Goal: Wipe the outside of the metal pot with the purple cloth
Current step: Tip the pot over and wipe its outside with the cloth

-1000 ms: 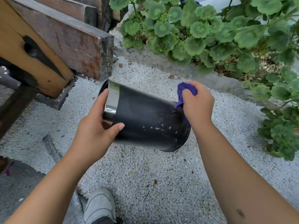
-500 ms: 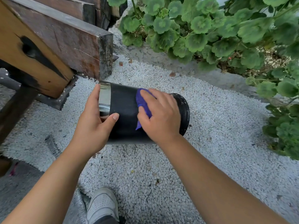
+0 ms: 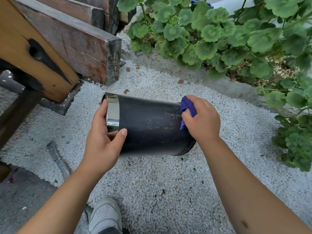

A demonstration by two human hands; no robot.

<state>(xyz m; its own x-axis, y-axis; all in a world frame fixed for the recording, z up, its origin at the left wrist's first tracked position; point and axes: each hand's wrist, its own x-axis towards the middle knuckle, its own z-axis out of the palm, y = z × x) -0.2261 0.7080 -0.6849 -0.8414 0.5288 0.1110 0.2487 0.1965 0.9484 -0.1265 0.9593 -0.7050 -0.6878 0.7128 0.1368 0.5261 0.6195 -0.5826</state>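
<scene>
Left grip (image 3: 103, 132) clenched on pot (image 3: 152, 127) rim; right grip (image 3: 201, 119) clutching cloth (image 3: 188, 105), swept back from mid-wall to base end. Speckles remain; wiping unfinished.

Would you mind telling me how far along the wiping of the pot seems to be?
Partway. The middle of the pot looks evenly dark, so that stretch seems wiped. Right now the left hand steadies the shiny rim end while the right hand presses the purple cloth near the base. Pale streaks beside the cloth remain, and the underside is hidden, so I cannot judge it.
</scene>
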